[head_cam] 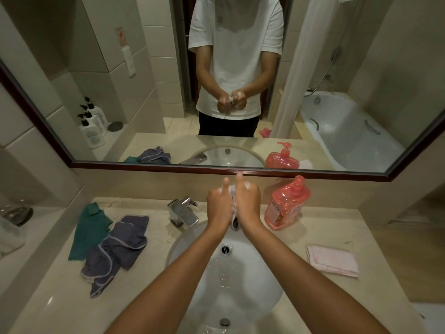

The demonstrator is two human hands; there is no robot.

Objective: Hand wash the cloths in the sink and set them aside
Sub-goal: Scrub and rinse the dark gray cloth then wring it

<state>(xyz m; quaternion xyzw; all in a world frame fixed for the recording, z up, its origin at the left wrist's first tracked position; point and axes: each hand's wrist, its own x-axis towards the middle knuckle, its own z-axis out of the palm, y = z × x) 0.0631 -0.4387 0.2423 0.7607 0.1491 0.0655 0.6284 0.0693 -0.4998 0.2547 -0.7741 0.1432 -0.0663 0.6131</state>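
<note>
Soapy cloth (234, 214) was squeezed between the left hand (219, 206) and right hand (248, 204) above the sink (240, 280). Their fingers curled around it, thumbs raised. Two more cloths (113, 247) lay on the bench (60, 297).

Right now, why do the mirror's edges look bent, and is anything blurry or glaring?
Head view: the wide lens bows the mirror frame and counter; lighting is dim and warm; the soapy hands, left and right, look slightly soft; small glints on the tap.
</note>
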